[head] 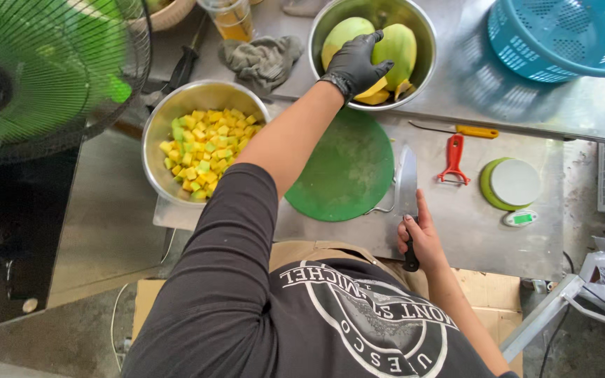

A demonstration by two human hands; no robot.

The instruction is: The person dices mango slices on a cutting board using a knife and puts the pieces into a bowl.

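Note:
My left hand, in a black glove, reaches into a steel bowl at the back of the table. Its fingers curl over a peeled green-yellow mango; a second mango lies beside it, with cut yellow pieces below. My bare right hand grips the black handle of a cleaver, which lies flat on the steel table, its blade touching the right edge of a round green cutting board.
A steel bowl of diced mango cubes sits left of the board. To the right lie a red peeler, an orange-handled knife and a small green-and-white scale. A blue basket, a grey rag and a green fan surround the table.

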